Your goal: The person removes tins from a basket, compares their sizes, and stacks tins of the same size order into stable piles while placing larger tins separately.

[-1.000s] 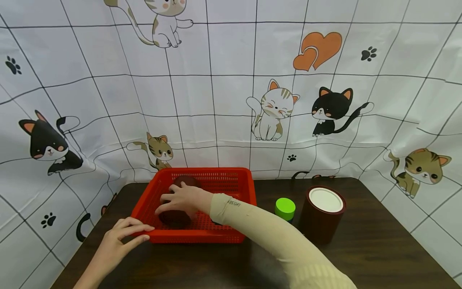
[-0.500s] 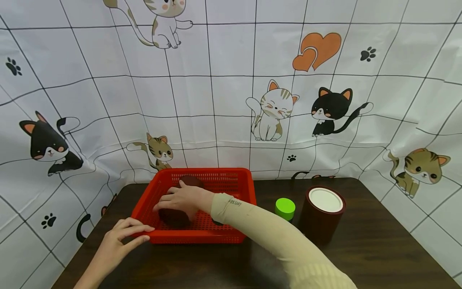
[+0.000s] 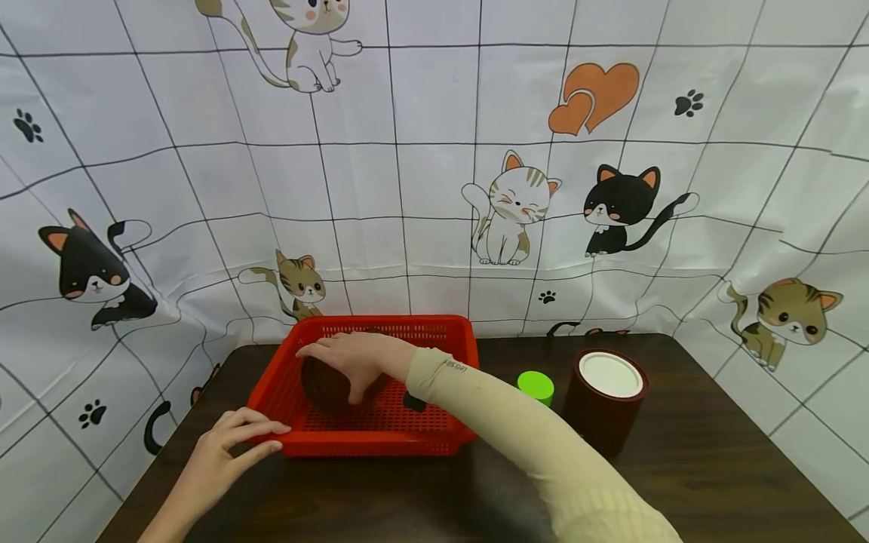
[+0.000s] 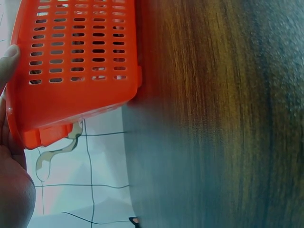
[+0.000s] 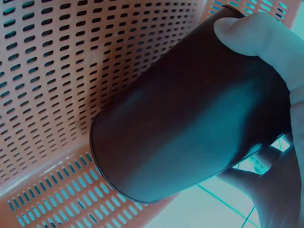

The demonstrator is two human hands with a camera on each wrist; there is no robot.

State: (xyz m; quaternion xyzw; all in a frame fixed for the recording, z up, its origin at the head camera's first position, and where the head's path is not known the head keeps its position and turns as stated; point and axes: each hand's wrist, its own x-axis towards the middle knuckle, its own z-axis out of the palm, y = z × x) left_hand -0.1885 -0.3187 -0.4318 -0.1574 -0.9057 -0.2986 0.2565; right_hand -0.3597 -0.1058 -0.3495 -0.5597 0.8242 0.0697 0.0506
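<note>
My left hand (image 3: 220, 452) pinches the rim at the front left corner of a red plastic basket (image 3: 370, 445). In the left wrist view, the thumb lies on one side of the basket's rim (image 4: 14, 109) and fingers show on the other. Inside the basket, my right hand (image 3: 353, 362) grips a dark brown cylindrical canister (image 3: 322, 388) from above. The right wrist view shows this canister (image 5: 180, 118) tilted, with the thumb across its side near one end and fingers round the far side. My palm and fingers hide part of it in the head view.
A small black item (image 3: 414, 402) lies in the basket beside the right sleeve. Right of the basket, a green-capped container (image 3: 536, 387) and a brown canister with a white lid (image 3: 606, 411) stand on the dark wooden table (image 3: 713, 452). A cat-print curtain (image 3: 434, 188) hangs behind.
My right hand has shifted up and slightly right, and the canister in it has tipped so its round end faces me more. The left hand has stayed on the rim.
</note>
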